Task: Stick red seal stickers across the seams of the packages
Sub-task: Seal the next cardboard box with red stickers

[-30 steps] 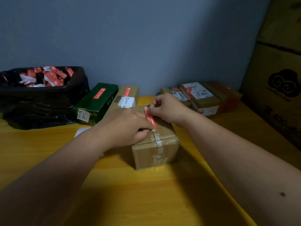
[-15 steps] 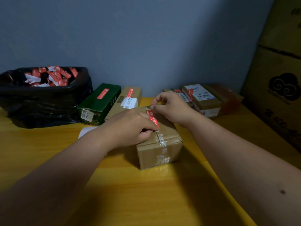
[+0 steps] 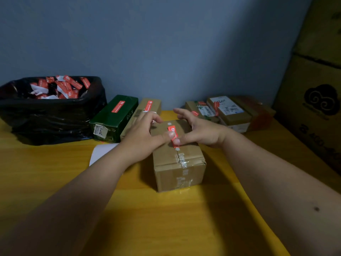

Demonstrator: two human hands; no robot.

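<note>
Both thumbs pressed the red seal sticker point(image 3: 173, 134) flat on the brown package point(image 3: 177, 159) mid-surface, left hand point(image 3: 145, 139) and right hand point(image 3: 201, 132) spread, pinching nothing; best rubbed outward along the tape seam

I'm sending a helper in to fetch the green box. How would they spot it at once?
On the yellow table, look beside the black bag of red stickers at the back left. The green box lies just right of it, against a long brown carton. It is the only dark green package, with a red seal sticker on top.
</note>
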